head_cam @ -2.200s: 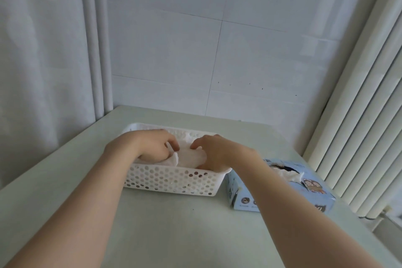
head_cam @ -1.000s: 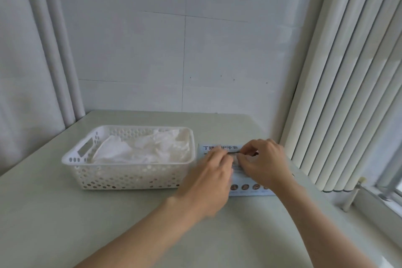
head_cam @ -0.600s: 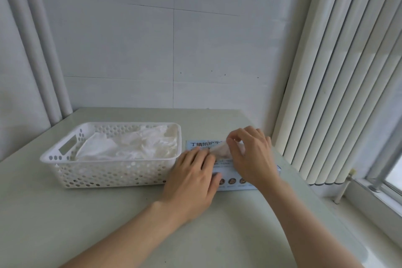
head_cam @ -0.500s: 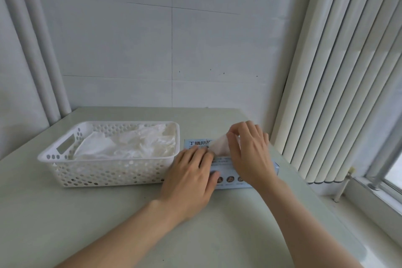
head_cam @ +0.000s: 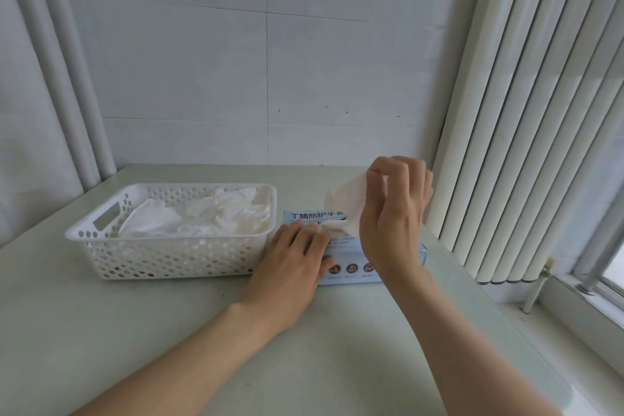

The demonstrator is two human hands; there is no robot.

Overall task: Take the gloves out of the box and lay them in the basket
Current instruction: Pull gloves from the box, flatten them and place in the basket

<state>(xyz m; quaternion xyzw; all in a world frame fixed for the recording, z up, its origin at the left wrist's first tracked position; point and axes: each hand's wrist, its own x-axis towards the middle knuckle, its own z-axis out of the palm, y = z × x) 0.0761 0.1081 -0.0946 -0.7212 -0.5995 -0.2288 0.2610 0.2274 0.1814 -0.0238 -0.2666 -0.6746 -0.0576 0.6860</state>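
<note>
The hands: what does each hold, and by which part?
The right hand pinches a thin white glove by its top edge; its lower end is in the light blue cardboard box. The left hand holds nothing, pressing flat on the box.

The left grip [head_cam: 297, 257] lies palm down on the left part of the box [head_cam: 349, 275], fingers straight and close together, pressing on its top. The right grip [head_cam: 395, 213] is raised above the box, thumb and forefinger pinching a white glove [head_cam: 346, 203], the other fingers loosely curled. The bare left forearm [head_cam: 189, 358] and right forearm [head_cam: 456, 348] reach toward the box.
</note>
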